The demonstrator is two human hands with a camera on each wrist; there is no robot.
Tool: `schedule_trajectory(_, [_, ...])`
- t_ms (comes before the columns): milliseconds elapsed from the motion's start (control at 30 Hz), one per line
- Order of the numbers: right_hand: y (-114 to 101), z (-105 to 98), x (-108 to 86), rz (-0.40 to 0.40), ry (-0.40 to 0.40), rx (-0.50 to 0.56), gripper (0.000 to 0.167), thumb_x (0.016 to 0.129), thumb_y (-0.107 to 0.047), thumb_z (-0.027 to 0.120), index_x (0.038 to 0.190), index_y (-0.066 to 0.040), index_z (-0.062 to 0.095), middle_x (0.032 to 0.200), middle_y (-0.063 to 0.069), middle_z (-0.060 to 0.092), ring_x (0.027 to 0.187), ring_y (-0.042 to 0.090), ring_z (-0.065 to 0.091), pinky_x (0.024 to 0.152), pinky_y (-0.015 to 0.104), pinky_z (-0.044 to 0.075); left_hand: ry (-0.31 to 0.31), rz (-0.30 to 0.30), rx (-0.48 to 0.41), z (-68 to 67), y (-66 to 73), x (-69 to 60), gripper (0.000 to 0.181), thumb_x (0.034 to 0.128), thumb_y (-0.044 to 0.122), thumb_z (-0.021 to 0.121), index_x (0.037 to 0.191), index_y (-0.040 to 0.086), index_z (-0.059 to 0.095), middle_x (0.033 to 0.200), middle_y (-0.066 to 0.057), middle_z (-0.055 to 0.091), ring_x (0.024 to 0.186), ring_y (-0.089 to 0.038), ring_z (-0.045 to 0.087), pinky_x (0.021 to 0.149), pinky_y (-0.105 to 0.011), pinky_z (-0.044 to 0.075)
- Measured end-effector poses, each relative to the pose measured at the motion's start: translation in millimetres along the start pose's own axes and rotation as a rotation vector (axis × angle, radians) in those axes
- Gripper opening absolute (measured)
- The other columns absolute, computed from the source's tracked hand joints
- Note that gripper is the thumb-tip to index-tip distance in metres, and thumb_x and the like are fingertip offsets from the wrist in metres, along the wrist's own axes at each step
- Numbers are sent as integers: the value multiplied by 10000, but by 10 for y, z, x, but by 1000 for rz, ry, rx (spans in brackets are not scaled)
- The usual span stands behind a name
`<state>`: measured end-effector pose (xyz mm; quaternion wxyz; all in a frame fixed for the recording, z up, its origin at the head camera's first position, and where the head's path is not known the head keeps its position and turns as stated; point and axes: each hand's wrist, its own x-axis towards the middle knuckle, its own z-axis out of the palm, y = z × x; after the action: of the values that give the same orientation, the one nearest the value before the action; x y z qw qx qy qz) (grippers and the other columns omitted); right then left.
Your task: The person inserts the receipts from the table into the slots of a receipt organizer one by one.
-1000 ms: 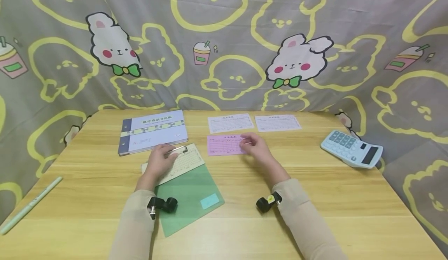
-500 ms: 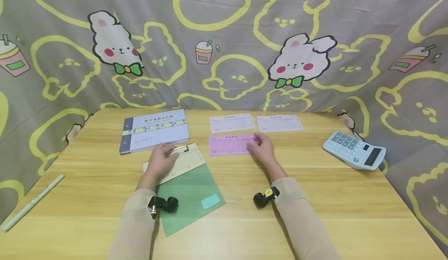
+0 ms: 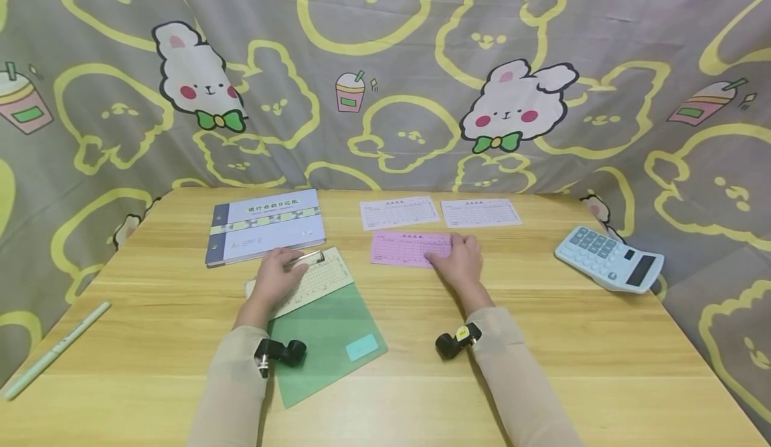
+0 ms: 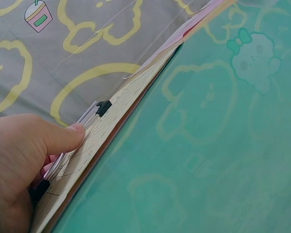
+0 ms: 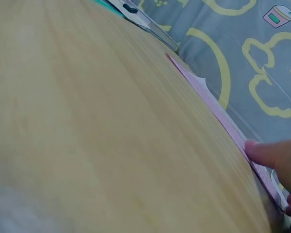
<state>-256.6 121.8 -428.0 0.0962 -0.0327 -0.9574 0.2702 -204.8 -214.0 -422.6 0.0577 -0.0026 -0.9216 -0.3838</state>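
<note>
In the head view, my left hand (image 3: 278, 280) grips the clip edge of a green clipboard (image 3: 325, 346), which lies tilted on the table. A cream printed form (image 3: 319, 280) sits under its metal clip (image 3: 310, 256). From the left wrist view, the thumb (image 4: 68, 138) lies over that edge and the other fingers are mostly hidden behind it. My right hand (image 3: 462, 263) pinches the right end of a pink printed slip (image 3: 400, 249), thumb on its face. The right wrist view catches the slip (image 5: 216, 109) edge-on, close to the tabletop.
Two white printed slips (image 3: 400, 213) lie behind the pink one. A blue-grey ledger book (image 3: 268, 226) is at the back left, touching or nearly touching the clipboard. A light blue calculator (image 3: 608, 257) stands right, a pale green pen (image 3: 57, 352) left. A patterned curtain (image 3: 385, 65) backs the table.
My right hand has settled onto the pink slip's right end, and the slip has slid a little to the right. The left hand and clipboard stay put.
</note>
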Motion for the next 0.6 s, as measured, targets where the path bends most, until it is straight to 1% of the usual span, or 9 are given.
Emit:
schedule_trajectory(133, [-7, -39, -34, 18, 0, -92, 828, 639, -544, 652, 1192, 38, 448, 1062, 199, 378, 969, 325, 319, 784, 427, 305, 14, 14, 2, 4, -8, 1, 336, 827, 186, 564, 1108, 1, 555, 1112, -176, 444, 1068, -335, 358, 911, -479, 255])
schedule_trajectory(200, [-7, -52, -46, 25, -11, -109, 817, 633, -561, 646, 1162, 37, 472, 1051, 194, 384, 959, 323, 317, 772, 425, 306, 20, 27, 4, 6, -12, 1, 331, 826, 178, 567, 1101, -5, 558, 1108, -182, 448, 1062, -339, 363, 908, -479, 260])
schedule_trajectory(300, [-4, -64, -56, 27, -24, -92, 797, 639, -553, 649, 1150, 37, 489, 1066, 194, 387, 966, 322, 310, 775, 425, 303, 23, 32, 6, 9, -11, -2, 327, 825, 177, 569, 1095, -8, 561, 1106, -183, 452, 1061, -339, 367, 908, -476, 263])
schedule_trajectory(433, [3, -74, -58, 35, -39, -57, 794, 660, -507, 661, 1198, 40, 456, 1099, 202, 376, 986, 327, 300, 791, 431, 294, 23, 31, 5, 11, -16, -2, 325, 825, 174, 568, 1094, -8, 562, 1105, -181, 453, 1063, -338, 367, 908, -474, 264])
schedule_trajectory(600, [17, -81, -48, 52, -55, -36, 760, 678, -463, 666, 1216, 26, 446, 1104, 199, 371, 995, 323, 301, 805, 435, 288, 24, 29, -1, 13, -29, 4, 322, 823, 169, 572, 1092, -6, 564, 1108, -180, 451, 1060, -335, 366, 904, -473, 267])
